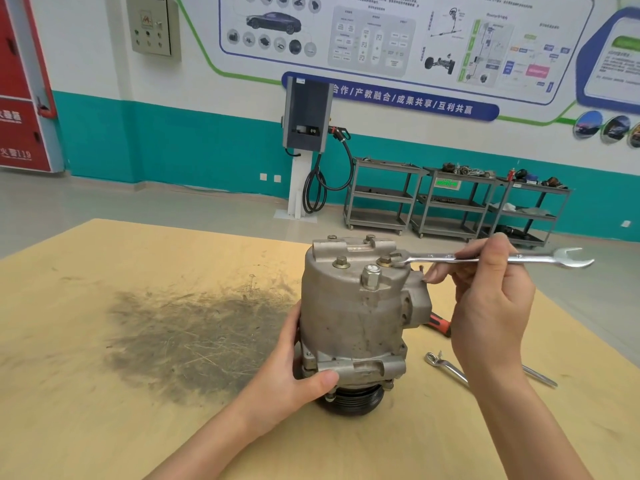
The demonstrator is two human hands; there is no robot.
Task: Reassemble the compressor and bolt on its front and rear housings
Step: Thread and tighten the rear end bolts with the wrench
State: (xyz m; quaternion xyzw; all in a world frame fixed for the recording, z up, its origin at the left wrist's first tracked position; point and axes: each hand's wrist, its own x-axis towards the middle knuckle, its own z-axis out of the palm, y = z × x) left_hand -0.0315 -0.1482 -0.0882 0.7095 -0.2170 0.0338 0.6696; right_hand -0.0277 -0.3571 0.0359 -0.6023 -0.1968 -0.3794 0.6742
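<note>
My left hand (294, 372) is curled round the base of the compressor (360, 320), which stands upright just right of it. Further right, my right hand (491, 306) pinches a wrench (485, 259), its ring end on a top bolt (385, 260). Wall banner (391, 98) writing: 合作/产教融合/成果共享/互利共赢.

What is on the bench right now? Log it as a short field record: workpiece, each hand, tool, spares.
workpiece: compressor, standing upright, pulley end down on the wooden table
left hand: left hand grips the compressor's lower flange
right hand: right hand holds the combination wrench
tool: ring end on a top bolt, open end pointing right
spares: second wrench lying on the table, right of the compressor
</note>
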